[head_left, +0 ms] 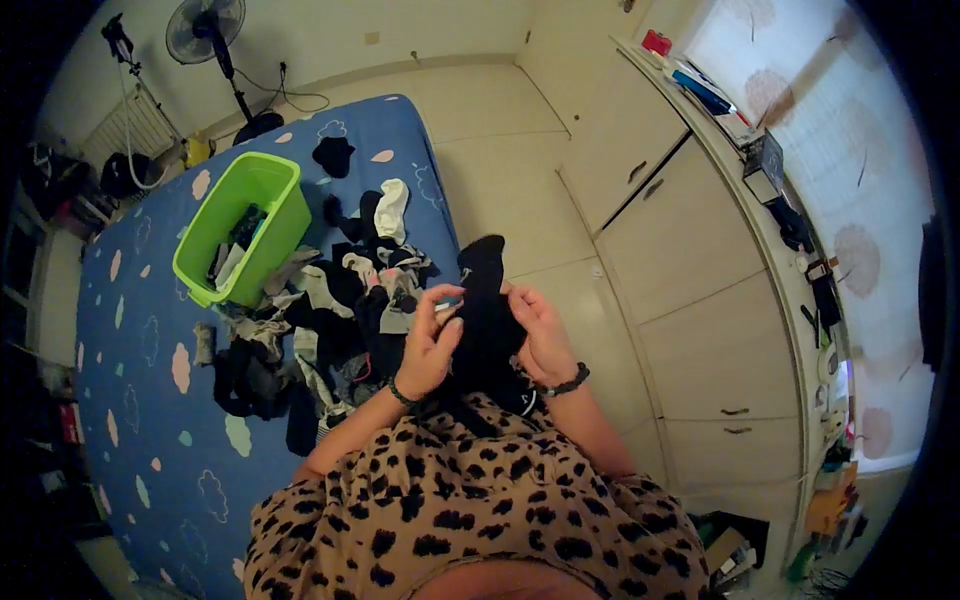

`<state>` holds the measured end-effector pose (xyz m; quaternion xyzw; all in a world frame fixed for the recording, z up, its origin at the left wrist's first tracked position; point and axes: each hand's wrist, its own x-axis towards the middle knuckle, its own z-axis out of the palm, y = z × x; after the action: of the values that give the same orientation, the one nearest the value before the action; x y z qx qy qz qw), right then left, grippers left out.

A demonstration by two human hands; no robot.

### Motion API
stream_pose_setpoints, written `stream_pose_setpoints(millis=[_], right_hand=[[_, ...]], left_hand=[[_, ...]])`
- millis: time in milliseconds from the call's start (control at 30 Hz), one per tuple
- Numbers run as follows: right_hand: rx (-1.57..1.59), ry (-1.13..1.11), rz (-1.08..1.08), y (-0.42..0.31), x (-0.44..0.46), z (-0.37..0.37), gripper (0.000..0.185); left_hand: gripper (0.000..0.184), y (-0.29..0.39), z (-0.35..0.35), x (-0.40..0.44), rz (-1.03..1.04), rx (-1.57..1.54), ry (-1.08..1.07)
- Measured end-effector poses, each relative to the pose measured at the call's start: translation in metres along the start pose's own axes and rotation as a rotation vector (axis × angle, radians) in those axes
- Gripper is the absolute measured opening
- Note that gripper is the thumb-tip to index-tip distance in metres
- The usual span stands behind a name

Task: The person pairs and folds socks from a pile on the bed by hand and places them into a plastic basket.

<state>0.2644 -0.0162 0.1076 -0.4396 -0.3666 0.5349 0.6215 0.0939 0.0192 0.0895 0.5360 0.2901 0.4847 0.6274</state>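
Observation:
A black sock (pixel 482 268) is held upright between my two hands, above my lap. My left hand (pixel 432 340) pinches its left edge, fingers bent. On the other side, my right hand (pixel 540 335) grips the right edge between thumb and fingers. More black fabric lies below the sock on my lap, where single pieces are hard to tell apart. To the left, a heap of mixed socks (pixel 335 310) in black, grey and white spreads over the blue bed. A white sock (pixel 392 210) lies at the heap's top edge.
A green bin (pixel 290 205) with some socks inside stands on the bed (pixel 150 400). One black bundle (pixel 334 157) lies beyond it. A fan (pixel 215 50) stands behind the bed. Cabinets (pixel 690 250) line the right side, with items along their top.

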Motion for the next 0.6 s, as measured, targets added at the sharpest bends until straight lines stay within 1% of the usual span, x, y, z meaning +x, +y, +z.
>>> stream_pose_setpoints(millis=[33, 67, 100, 133, 167, 233, 267, 333, 367, 433, 467, 533, 567, 600], right_hand=[[-0.052, 0.08, -0.092, -0.003, -0.002, 0.004, 0.012], [-0.053, 0.08, -0.092, -0.004, -0.005, 0.007, 0.012], [-0.102, 0.099, -0.188, -0.004, -0.007, 0.01, 0.011], [-0.151, 0.116, -0.287, -0.005, -0.007, 0.012, 0.011], [-0.151, 0.116, -0.287, -0.006, -0.008, 0.011, 0.011], [-0.212, 0.033, -0.213, -0.006, -0.012, 0.006, 0.015], [-0.212, 0.033, -0.214, -0.006, -0.012, 0.006, 0.015], [-0.179, -0.079, -0.155, -0.004, -0.011, 0.006, 0.022], [-0.179, -0.079, -0.155, -0.005, -0.011, 0.007, 0.022], [-0.189, -0.115, -0.144, -0.006, -0.011, 0.01, 0.031], [-0.19, -0.115, -0.145, -0.006, -0.01, 0.01, 0.031], [-0.34, -0.055, -0.105, -0.005, -0.007, 0.009, 0.04], [-0.339, -0.055, -0.105, -0.006, -0.005, 0.009, 0.04], [-0.292, -0.069, -0.109, -0.008, -0.002, 0.008, 0.041]], left_hand=[[0.032, -0.003, -0.002, 0.003, 0.005, 0.001, -0.004], [0.03, -0.007, -0.005, 0.004, -0.068, -0.037, 0.002], [0.028, -0.015, -0.008, 0.005, -0.139, -0.075, 0.008], [0.026, -0.026, -0.009, 0.01, -0.244, -0.187, -0.017], [0.026, -0.034, -0.012, 0.009, -0.244, -0.187, -0.017], [0.027, -0.031, -0.007, 0.011, -0.322, -0.194, 0.003], [0.027, -0.026, -0.008, 0.014, -0.322, -0.194, 0.003], [0.029, -0.001, -0.006, 0.022, -0.271, -0.152, -0.184], [0.029, 0.002, -0.005, 0.024, -0.27, -0.152, -0.184], [0.034, 0.006, 0.0, 0.026, -0.154, -0.112, -0.157], [0.034, 0.01, 0.005, 0.026, -0.154, -0.113, -0.157], [0.04, 0.017, 0.013, 0.025, 0.01, -0.042, -0.114], [0.04, 0.017, 0.013, 0.025, 0.009, -0.041, -0.114], [0.043, 0.016, 0.013, 0.024, 0.055, 0.026, -0.131]])
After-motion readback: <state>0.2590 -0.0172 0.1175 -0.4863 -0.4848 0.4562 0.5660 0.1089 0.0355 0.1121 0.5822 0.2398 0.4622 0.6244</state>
